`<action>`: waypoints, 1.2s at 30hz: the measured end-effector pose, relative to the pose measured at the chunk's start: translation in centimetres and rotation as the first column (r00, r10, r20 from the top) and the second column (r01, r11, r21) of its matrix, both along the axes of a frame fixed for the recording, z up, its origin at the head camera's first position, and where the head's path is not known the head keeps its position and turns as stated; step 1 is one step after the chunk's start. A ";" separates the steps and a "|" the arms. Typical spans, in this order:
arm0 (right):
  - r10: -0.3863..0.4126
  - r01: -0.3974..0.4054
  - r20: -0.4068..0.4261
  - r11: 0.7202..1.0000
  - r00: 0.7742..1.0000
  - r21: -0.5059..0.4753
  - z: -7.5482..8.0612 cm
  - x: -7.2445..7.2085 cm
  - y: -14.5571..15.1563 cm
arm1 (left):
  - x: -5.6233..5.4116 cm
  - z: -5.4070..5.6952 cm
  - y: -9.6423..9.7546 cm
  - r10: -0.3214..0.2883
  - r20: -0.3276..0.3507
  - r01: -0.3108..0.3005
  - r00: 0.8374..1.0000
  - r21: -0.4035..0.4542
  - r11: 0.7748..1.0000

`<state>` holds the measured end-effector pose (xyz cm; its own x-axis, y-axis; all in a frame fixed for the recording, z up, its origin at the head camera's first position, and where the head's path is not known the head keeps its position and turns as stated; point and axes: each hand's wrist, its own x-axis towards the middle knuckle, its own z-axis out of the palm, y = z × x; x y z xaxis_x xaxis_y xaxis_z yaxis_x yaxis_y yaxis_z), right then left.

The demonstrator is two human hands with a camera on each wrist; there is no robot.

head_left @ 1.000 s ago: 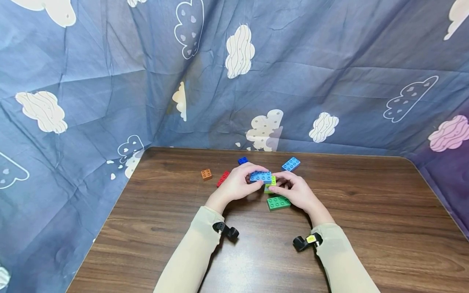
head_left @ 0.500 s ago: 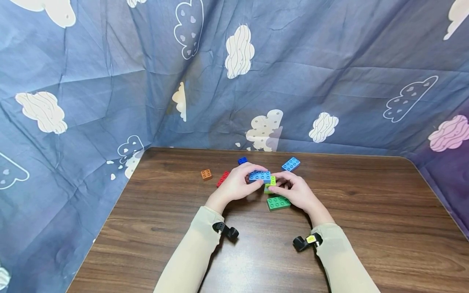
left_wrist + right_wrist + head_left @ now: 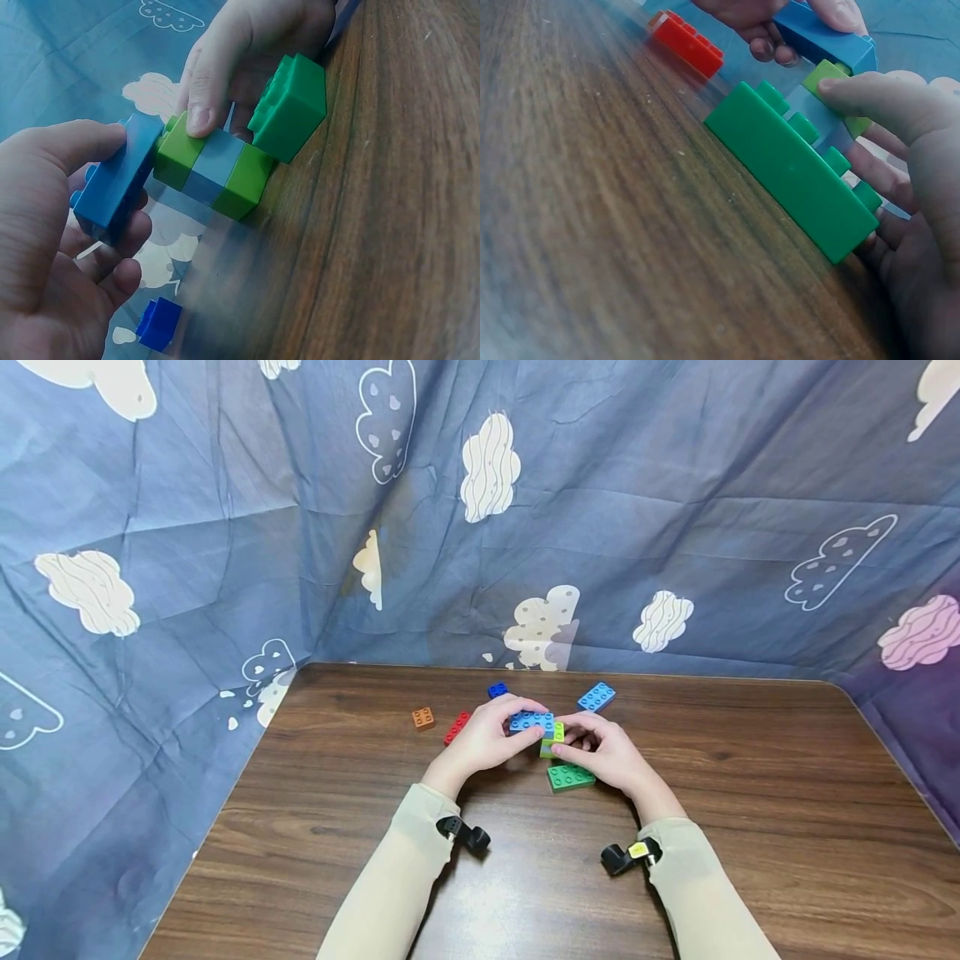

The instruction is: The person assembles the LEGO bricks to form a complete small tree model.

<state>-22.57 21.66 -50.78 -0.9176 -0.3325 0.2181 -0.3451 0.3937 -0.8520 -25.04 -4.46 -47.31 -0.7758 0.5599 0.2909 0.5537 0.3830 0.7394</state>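
My left hand (image 3: 486, 735) pinches a blue eight-stud toy brick (image 3: 124, 180) between thumb and fingers. One end of this brick sits over the top of a small stack, close against its upper studs. The stack has a lime green brick (image 3: 180, 157) on top, a light blue brick (image 3: 216, 166) in the middle and another lime green brick (image 3: 244, 184) at the bottom. It stands on the table, and my right hand (image 3: 613, 758) grips it from the right, thumb on the near side. A green eight-stud brick (image 3: 791, 172) lies just in front of the stack.
On the wooden table (image 3: 315, 843), a red brick (image 3: 457, 727) and an orange four-stud brick (image 3: 423, 718) lie to the left. Behind the hands are a dark blue small brick (image 3: 497, 691) and another blue brick (image 3: 596, 697). A patterned cloth (image 3: 615, 510) hangs behind the table.
The blue brick in my left hand has shifted very slightly left over the stack. Both hands keep their grips, and the loose bricks stay where they were.
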 end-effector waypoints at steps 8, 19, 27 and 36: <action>0.012 -0.012 0.008 1.000 1.000 0.012 0.0 0.0 0.2 | 0.0 -0.1 0.1 0.003 0.004 -0.003 1.000 0.002 1.000; 0.009 -0.010 0.023 1.000 1.000 0.017 0.0 -0.1 0.3 | 0.0 -0.1 0.2 0.009 0.009 -0.009 1.000 0.001 1.000; 0.008 -0.009 0.021 1.000 1.000 0.006 -0.2 -0.3 0.4 | 0.0 0.0 0.2 -0.001 0.015 0.001 1.000 0.002 1.000; -0.004 0.004 0.042 1.000 0.999 0.013 -0.3 -0.4 0.3 | 0.1 -0.1 0.2 0.013 0.019 -0.013 1.000 -0.015 1.000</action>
<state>-22.94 21.98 -51.09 -0.9272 -0.3313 0.1747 -0.3071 0.4058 -0.8608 -24.99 -4.25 -47.36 -0.7886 0.5536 0.2677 0.5342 0.4010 0.7442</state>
